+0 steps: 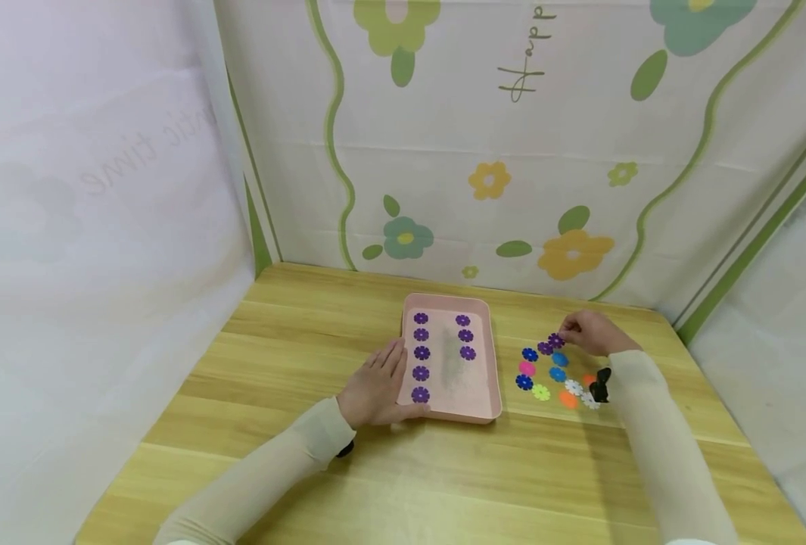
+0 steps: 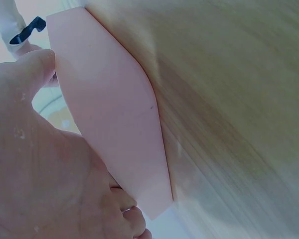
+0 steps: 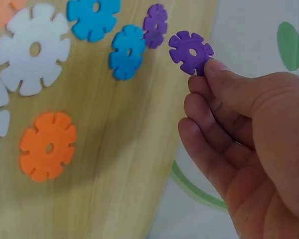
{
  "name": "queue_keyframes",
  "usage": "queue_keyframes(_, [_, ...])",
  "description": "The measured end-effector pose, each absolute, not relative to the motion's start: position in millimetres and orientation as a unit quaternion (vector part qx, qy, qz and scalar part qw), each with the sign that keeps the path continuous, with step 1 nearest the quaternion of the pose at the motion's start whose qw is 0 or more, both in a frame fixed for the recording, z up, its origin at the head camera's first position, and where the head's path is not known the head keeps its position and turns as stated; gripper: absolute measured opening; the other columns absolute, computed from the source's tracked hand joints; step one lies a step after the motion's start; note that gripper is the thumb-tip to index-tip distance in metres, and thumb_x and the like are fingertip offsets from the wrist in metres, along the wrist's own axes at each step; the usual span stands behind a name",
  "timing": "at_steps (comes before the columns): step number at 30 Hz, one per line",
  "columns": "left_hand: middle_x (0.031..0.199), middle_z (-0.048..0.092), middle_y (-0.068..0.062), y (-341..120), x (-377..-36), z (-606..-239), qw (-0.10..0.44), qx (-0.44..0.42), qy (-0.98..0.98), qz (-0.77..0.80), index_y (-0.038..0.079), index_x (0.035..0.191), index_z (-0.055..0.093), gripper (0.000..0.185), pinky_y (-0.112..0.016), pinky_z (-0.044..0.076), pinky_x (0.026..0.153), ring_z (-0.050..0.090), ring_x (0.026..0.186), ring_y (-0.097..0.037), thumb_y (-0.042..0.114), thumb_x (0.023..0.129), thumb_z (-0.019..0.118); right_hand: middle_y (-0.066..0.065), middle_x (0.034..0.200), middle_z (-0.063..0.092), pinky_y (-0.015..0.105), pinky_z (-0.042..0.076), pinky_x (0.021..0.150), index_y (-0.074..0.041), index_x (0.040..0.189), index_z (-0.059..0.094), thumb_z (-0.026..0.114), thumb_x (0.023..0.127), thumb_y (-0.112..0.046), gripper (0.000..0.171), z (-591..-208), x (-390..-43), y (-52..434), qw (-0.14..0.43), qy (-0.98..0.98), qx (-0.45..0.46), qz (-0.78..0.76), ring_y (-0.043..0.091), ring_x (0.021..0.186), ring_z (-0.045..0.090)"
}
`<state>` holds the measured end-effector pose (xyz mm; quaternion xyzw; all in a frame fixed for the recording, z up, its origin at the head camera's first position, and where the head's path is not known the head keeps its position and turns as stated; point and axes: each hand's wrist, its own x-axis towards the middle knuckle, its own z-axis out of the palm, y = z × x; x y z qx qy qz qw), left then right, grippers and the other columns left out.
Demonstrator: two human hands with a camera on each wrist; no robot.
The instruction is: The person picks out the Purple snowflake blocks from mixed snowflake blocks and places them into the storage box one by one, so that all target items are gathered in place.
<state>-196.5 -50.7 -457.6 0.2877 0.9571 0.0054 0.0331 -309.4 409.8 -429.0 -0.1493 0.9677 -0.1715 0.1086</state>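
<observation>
My right hand (image 1: 592, 333) pinches a purple notched plastic disc (image 3: 192, 53) between thumb and fingertips, held up over the right part of the table. A second purple disc (image 3: 155, 26) lies just beyond it in the right wrist view. My left hand (image 1: 374, 384) rests on the left rim of a pink tray (image 1: 496, 378), its fingers extended along the side and its thumb at the front corner. Inside the tray, several purple discs (image 1: 421, 353) form a column on the left. Three more purple discs (image 1: 466, 335) line up at the upper right.
Right of the tray lie loose discs: dark blue (image 1: 524, 382), pink (image 1: 527, 368), yellow-green (image 1: 541, 392), light blue (image 1: 557, 374), white (image 1: 574, 387) and orange (image 3: 48, 147). A printed cloth (image 1: 443, 151) hangs along the wooden table's (image 1: 294, 325) back edge.
</observation>
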Motion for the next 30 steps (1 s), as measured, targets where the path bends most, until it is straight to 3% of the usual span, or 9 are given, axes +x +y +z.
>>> queue_keyframes(5, [0.174, 0.024, -0.022, -51.6, -197.0, -459.3, 0.035, 0.286, 0.958, 0.009, -0.006, 0.163, 0.031, 0.115, -0.047, 0.031, 0.131, 0.028, 0.162, -0.036, 0.086, 0.094, 0.041, 0.016, 0.095, 0.075, 0.03, 0.05, 0.066, -0.002, 0.1, 0.076, 0.06, 0.107, -0.011, 0.019, -420.2, -308.1, 400.1, 0.121, 0.961, -0.171, -0.183, 0.015, 0.073, 0.055])
queue_keyframes(13, [0.174, 0.024, -0.022, -52.9, -197.5, -461.6, 0.037, 0.284, 0.958, 0.012, -0.006, 0.163, 0.03, 0.115, -0.047, 0.031, 0.132, 0.027, 0.163, -0.036, 0.086, 0.094, 0.041, 0.013, 0.095, 0.076, 0.031, 0.051, 0.071, -0.004, 0.102, 0.075, 0.061, 0.108, -0.015, 0.019, -399.1, -301.7, 365.7, 0.145, 0.951, -0.203, -0.18, 0.015, 0.077, 0.059])
queue_keyframes(19, [0.174, 0.025, -0.022, -53.6, -197.2, -461.1, 0.037, 0.285, 0.958, 0.015, -0.006, 0.163, 0.031, 0.114, -0.047, 0.03, 0.132, 0.028, 0.163, -0.036, 0.084, 0.094, 0.043, 0.004, 0.088, 0.073, 0.029, 0.053, 0.073, -0.007, 0.099, 0.074, 0.062, 0.107, -0.014, 0.016, -391.2, -302.5, 334.1, 0.152, 0.946, -0.233, -0.164, 0.011, 0.07, 0.059])
queue_keyframes(25, [0.174, 0.025, -0.022, -53.3, -196.2, -458.9, 0.039, 0.288, 0.957, 0.015, -0.005, 0.163, 0.031, 0.113, -0.046, 0.03, 0.132, 0.028, 0.162, -0.036, 0.084, 0.095, 0.042, -0.002, 0.082, 0.067, 0.025, 0.05, 0.057, -0.011, 0.095, 0.072, 0.062, 0.108, -0.015, 0.017, -385.6, -300.7, 300.2, 0.17, 0.938, -0.257, -0.158, 0.01, 0.055, 0.054])
queue_keyframes(30, [0.174, 0.025, -0.022, -51.9, -196.6, -457.4, 0.037, 0.288, 0.957, 0.014, -0.006, 0.163, 0.031, 0.113, -0.046, 0.03, 0.132, 0.028, 0.162, -0.037, 0.084, 0.095, 0.042, 0.001, 0.083, 0.068, 0.025, 0.047, 0.062, -0.011, 0.089, 0.07, 0.063, 0.107, -0.013, 0.019, -382.7, -296.5, 272.6, 0.169, 0.93, -0.29, -0.148, 0.01, 0.064, 0.053])
